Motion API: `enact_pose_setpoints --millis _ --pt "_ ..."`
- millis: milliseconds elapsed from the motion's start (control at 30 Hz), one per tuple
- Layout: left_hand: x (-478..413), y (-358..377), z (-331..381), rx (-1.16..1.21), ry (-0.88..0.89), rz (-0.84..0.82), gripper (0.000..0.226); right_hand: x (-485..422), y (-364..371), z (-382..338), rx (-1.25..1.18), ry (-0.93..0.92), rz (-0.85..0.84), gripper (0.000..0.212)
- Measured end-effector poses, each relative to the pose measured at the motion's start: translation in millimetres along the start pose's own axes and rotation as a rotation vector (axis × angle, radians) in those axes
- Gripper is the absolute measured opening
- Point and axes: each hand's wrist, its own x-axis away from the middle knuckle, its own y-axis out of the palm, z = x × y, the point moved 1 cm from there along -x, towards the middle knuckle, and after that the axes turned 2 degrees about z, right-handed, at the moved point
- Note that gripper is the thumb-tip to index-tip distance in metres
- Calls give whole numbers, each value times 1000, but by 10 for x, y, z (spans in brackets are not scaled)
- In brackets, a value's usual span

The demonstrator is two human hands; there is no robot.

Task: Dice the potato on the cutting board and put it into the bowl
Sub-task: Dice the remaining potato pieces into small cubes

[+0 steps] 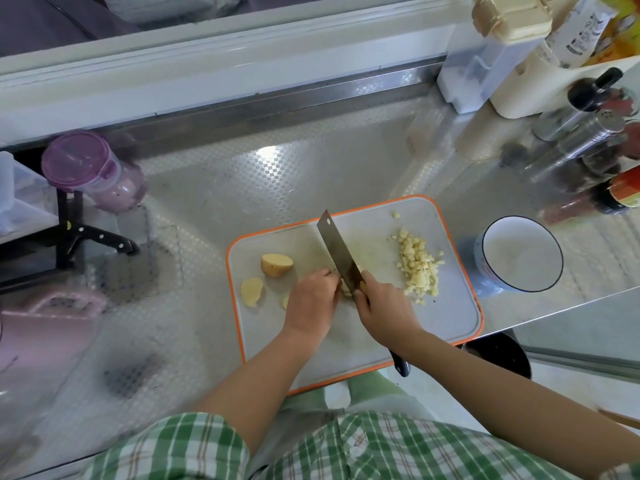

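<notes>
The bowl point(519, 255) stands right of the cutting board point(457, 306), diced potato point(419, 265) on it.

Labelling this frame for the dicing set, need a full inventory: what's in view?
cutting board: 1, white, orange rim, centre
cleaver: 1, steel, over the board
potato end: 1, skin-on, board's left
potato slices: 2 showing, pale yellow, board's left
diced potato: 1 pile, pale yellow, board's right
bowl: 1, white inside, right of board, empty
jar: 1, purple lid, far left
knife: 1, black handle, left of board
shakers: at least 2, steel, far right
left hand: 1, holds potato piece at blade
right hand: 1, grips cleaver handle
</notes>
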Motion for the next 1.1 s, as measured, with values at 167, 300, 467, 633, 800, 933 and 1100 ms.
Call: enact_pose_setpoints --millis 167,300,467,633,800,933,1100 --pt "47 -49 -12 27 -29 16 5 19 -104 18 -95 -7 32 11" --pt "35 -50 -31 13 -71 12 8 12 -148 -30 -7 -62 -2 7" --pt "6 -20 -21 0 -88 15 9 -8 -104 -50 40 -50 -40 12" --pt "-7 -10 -10 -2 -100 32 8 -12 -20 -74 60 -31 -49 12" --pt "-16 4 -17 -9 -97 41 9 -11 45 -75 78 -18 -34 12" --pt "-19 6 -25 -6 -90 24 11 -52 55 -82 44 -7 -9 14" --pt "-3 -52 -16 -15 -66 -3 15 -78 40 -77 1 8 4 12"
